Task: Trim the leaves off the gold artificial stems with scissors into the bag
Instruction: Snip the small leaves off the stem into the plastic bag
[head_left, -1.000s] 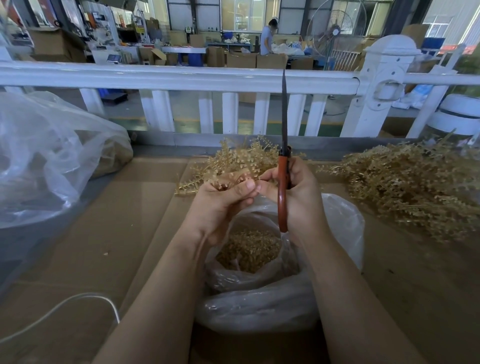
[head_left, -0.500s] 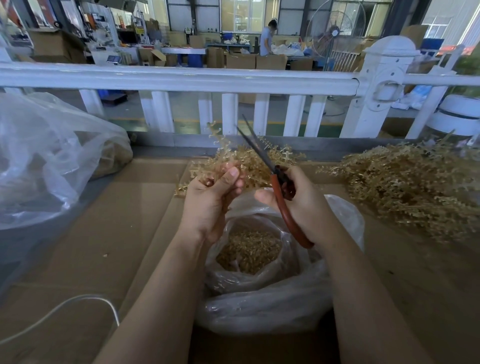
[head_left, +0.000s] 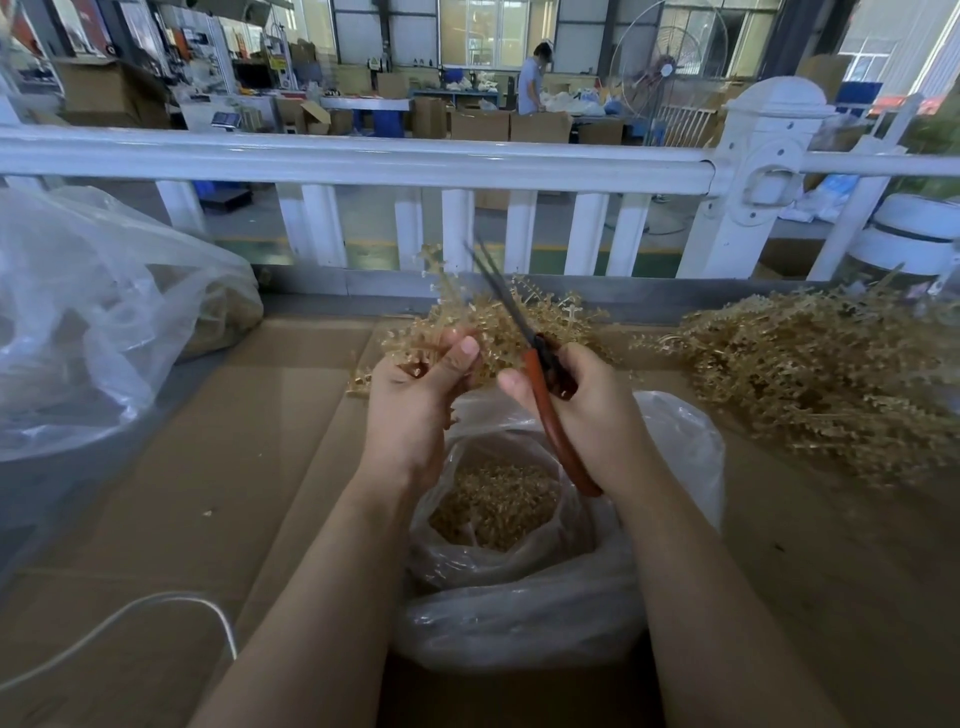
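Note:
My left hand (head_left: 415, 400) grips a gold artificial stem (head_left: 467, 317) that fans up and away from my fingers. My right hand (head_left: 587, 410) holds orange-handled scissors (head_left: 545, 410) by the handles. Their dark blades point up and to the left, slightly apart, into the gold sprigs. Directly below both hands sits a clear plastic bag (head_left: 675, 452) with its mouth open, and gold leaf cuttings (head_left: 493, 499) lie inside it.
A heap of gold stems (head_left: 810, 384) lies on the cardboard-covered table (head_left: 249, 467) to the right. A big clear bag (head_left: 93, 322) fills the left side. A white cord (head_left: 135, 618) curves at the lower left. A white railing (head_left: 363, 156) runs behind the table.
The scissors swung from pointing straight up to leaning left into the stem, blades now parted. My left hand lifted the stem a little and my hands drew slightly apart.

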